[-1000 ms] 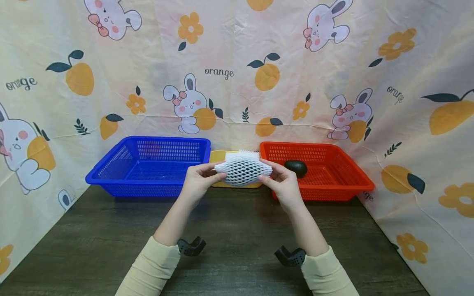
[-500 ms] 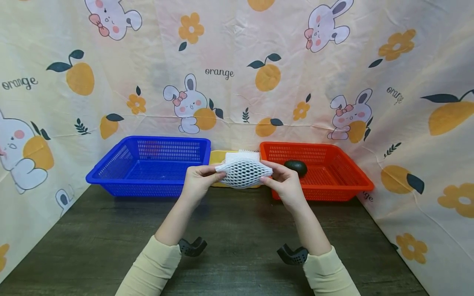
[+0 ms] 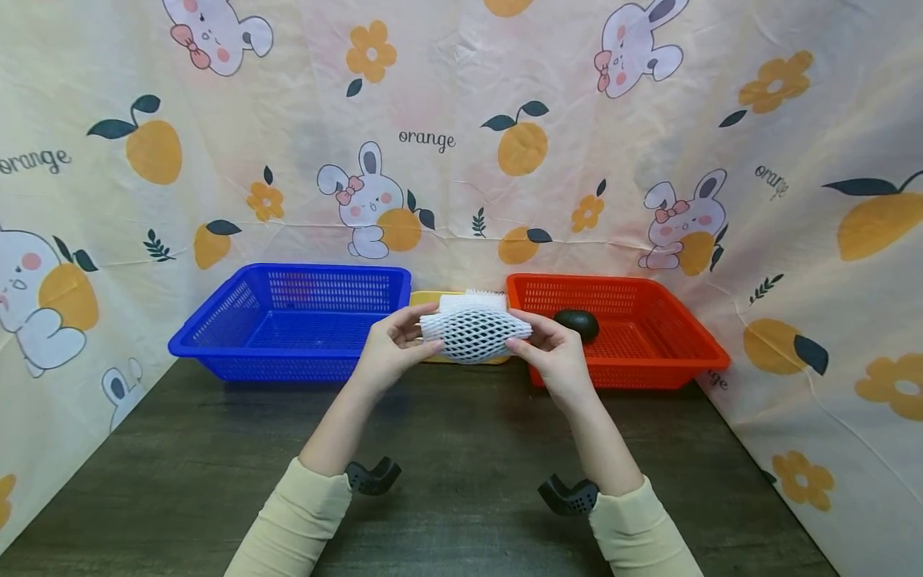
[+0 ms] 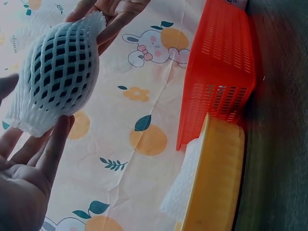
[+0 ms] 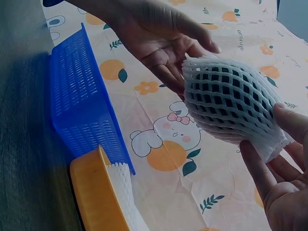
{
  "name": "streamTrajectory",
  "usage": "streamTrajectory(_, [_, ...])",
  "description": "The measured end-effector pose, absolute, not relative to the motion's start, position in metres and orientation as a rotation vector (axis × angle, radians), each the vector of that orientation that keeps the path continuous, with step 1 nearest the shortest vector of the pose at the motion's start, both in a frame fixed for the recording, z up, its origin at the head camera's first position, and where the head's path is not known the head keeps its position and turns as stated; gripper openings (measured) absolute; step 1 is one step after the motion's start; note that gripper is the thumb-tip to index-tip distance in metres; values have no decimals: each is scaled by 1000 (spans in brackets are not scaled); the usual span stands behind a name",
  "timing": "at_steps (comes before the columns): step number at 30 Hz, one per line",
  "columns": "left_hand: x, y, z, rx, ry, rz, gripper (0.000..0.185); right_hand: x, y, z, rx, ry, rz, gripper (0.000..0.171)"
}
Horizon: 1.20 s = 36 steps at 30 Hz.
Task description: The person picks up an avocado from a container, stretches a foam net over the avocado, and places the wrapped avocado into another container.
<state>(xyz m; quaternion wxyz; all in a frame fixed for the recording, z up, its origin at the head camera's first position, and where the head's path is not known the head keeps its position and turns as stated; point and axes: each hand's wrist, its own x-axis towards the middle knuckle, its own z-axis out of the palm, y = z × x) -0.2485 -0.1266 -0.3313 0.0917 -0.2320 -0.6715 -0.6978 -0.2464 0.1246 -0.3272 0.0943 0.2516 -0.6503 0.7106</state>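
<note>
Both hands hold a white foam net sleeve (image 3: pixel 474 335) in the air above the table, in front of the gap between the two baskets. A dark, rounded thing shows through its mesh (image 4: pixel 60 72). My left hand (image 3: pixel 421 335) pinches the sleeve's left end between thumb and fingers. At the other end my right hand (image 3: pixel 521 336) pinches it the same way. In the right wrist view the sleeve (image 5: pixel 231 106) bulges between the two hands. A dark avocado (image 3: pixel 577 323) lies in the red basket (image 3: pixel 692 340).
A blue basket (image 3: pixel 216 336) stands at the back left and the red one at the back right. Between them is a yellow tray (image 3: pixel 425 300) holding more white foam nets (image 3: pixel 476 298). Printed cloth walls close in the dark wooden table (image 3: pixel 461 449) on three sides.
The sleeve has stayed in place between the hands. Its ends look less stretched now and the fingers have shifted slightly on them.
</note>
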Motion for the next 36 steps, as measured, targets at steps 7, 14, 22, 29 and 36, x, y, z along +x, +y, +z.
streamTrajectory(7, [-248,-127,-331,-854,-2146,-1861,79,-247,122,-328,738,-1927,2122,40])
streamTrajectory(14, [-243,-123,-331,-839,-2293,-1594,90,-246,120,-330,739,-1985,2090,40])
streamTrajectory(22, [-242,-121,-331,-816,-2382,-1282,91,-245,116,-333,730,-2053,2030,40])
streamTrajectory(29, [-239,-121,-327,-754,-2471,-1128,82,-246,113,-336,746,-2085,2005,39])
streamTrajectory(36, [-239,-122,-328,-744,-2465,-1065,77,-246,109,-338,767,-2059,2021,39])
